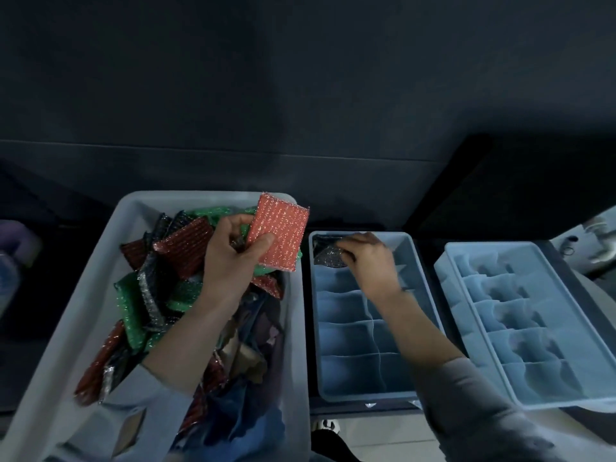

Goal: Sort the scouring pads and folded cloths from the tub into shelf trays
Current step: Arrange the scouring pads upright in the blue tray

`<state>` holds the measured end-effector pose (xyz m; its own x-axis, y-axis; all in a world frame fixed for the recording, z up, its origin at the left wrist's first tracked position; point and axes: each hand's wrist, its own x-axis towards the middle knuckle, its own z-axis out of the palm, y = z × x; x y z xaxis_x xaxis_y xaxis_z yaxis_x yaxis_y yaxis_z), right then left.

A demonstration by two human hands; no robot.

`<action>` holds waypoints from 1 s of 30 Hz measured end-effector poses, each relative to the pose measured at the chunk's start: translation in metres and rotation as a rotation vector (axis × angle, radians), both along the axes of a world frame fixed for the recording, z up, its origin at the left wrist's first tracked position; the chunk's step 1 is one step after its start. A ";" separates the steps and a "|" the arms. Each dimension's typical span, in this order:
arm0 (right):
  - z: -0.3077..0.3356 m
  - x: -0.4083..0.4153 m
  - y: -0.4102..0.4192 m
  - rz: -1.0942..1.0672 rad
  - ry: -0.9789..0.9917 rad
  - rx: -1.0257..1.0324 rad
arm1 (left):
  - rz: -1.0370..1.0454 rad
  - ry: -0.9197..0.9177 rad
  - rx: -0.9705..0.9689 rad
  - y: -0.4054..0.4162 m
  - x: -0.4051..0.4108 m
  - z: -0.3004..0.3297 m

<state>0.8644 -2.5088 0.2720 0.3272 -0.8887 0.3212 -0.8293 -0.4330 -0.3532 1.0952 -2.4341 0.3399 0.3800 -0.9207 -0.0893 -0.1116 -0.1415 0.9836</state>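
We see a grey tub (133,211) in smooth matt plastic, and two pale blue trays, the near tray (421,261) and the far tray (450,258), in the same smooth plastic with a dull sheen. The red pad (283,228) held by the left hand (230,258) is coarse woven mesh with glittery metallic threads; the green pads (128,295) and the dark pad (328,256) look the same. The cloths (246,418) low in the tub are soft, matt fabric.
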 end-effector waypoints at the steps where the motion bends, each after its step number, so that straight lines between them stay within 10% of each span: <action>1: -0.008 0.004 -0.001 0.020 0.069 -0.002 | -0.003 0.010 0.001 0.001 0.000 -0.001; 8: -0.007 0.012 0.005 -0.031 0.037 -0.083 | -0.047 0.006 0.010 0.009 -0.002 0.001; 15: 0.057 0.046 0.043 -0.038 -0.883 0.640 | -0.094 0.047 -0.002 0.009 -0.019 0.002; 20: 0.069 0.019 0.042 -0.130 -1.271 0.667 | -0.053 -0.055 -0.045 0.007 -0.018 0.000; 30: 0.009 -0.012 0.032 0.013 0.140 0.023 | 0.016 0.040 -0.006 0.018 -0.010 -0.005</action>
<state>0.8521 -2.4768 0.2814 0.3787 -0.8908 0.2511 -0.8658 -0.4369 -0.2439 1.0857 -2.4160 0.3351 0.3914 -0.9149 -0.0991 -0.0702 -0.1371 0.9881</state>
